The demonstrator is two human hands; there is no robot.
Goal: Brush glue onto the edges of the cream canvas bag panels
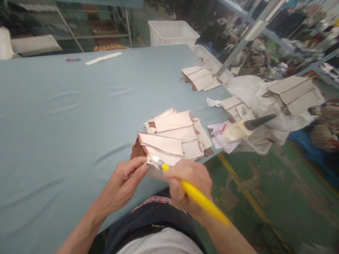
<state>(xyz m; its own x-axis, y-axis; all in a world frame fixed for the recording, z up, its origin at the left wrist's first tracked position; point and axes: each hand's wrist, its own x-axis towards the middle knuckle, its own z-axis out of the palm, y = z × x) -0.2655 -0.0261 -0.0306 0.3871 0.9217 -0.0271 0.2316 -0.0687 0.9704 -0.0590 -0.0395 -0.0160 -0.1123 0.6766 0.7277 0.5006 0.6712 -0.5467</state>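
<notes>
My right hand (189,183) grips a paintbrush with a yellow handle (202,201). The brush tip touches a cream-coloured panel (161,144) with brown edges, close to its near left corner. That same corner is pinched between the thumb and fingers of my left hand (127,180). A brown part hangs along the panel's left side. Under and behind it lies a pile of similar cream pieces (176,122), overlapping at the table's near edge. Whether the panel is leather or cloth, I cannot tell.
A bottle with a dark nozzle (237,130) stands at the right on papers. More cream pieces (200,78) lie at the far right corner. A white bin (173,31) stands behind the blue-green table (66,123). A white strip (103,58) and a small cutter-like tool (72,59) lie at the back.
</notes>
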